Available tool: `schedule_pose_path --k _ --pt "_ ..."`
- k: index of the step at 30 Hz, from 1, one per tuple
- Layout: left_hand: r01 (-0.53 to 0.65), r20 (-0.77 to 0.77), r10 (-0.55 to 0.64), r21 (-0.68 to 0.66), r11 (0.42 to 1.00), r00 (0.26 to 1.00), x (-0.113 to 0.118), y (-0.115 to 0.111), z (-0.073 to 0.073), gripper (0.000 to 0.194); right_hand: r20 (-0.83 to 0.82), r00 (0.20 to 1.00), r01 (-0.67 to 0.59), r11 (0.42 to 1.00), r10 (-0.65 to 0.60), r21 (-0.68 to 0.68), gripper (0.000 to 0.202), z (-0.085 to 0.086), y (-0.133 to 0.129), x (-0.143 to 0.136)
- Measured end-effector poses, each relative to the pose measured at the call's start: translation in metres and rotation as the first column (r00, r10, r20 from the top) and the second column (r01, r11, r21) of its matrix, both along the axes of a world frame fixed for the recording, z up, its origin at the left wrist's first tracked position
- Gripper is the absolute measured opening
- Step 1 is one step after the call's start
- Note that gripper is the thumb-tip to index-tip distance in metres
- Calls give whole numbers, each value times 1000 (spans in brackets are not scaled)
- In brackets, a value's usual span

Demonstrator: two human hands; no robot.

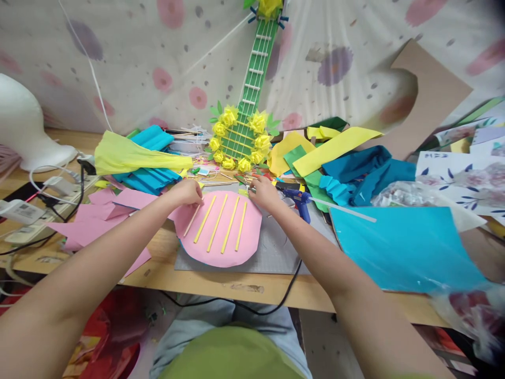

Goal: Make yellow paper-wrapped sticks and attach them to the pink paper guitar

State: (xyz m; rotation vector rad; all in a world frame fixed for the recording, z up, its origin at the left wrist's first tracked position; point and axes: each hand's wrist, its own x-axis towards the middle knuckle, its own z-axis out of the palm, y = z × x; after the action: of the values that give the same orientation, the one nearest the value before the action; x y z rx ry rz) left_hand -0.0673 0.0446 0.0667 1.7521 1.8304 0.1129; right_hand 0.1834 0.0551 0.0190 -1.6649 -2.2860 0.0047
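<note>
A pink paper-covered disc (245, 255) with a blue underside lies in front of me, with several yellow strips (215, 223) lined up across it. Left of these strips rests a plain thin stick (191, 221). My left hand (188, 193) pinches the far end of this stick at the disc's upper left. My right hand (263, 193) is at the disc's upper right edge, fingers curled; what lies between them is hidden. Just right of that hand sits a blue glue gun (299, 202) with a clear glue stick (347, 209) projecting from it.
Beneath the disc is a grey mat (236, 269). A green paper guitar (252, 84) with yellow flowers leans at the back. Pink paper scraps (92, 221) and a power strip (51, 210) lie left; a blue sheet (398, 242) lies right. A black cable (290, 287) hangs over the front edge.
</note>
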Motion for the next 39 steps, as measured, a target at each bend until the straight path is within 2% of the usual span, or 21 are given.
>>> schedule_pose_path --k 11,17,22,29,39 --pt "-24 -60 23 -11 1000 998 5 -1 4 19 -33 999 -14 999 13 -30 21 -4 1 2" --pt "-47 -17 47 -14 999 999 3 -2 3 21 -76 995 58 997 -62 -47 20 -3 -4 4" --pt "-65 17 65 -26 998 998 4 -1 3 23 -109 992 52 998 -56 -38 19 -3 -6 6" --pt "-85 27 85 -26 996 996 1 5 -3 23 -113 991 70 995 -77 -67 20 -5 -7 6" --pt "-77 9 77 -27 997 997 6 1 2 21 -107 990 85 994 -92 -63 19 -5 -8 5"
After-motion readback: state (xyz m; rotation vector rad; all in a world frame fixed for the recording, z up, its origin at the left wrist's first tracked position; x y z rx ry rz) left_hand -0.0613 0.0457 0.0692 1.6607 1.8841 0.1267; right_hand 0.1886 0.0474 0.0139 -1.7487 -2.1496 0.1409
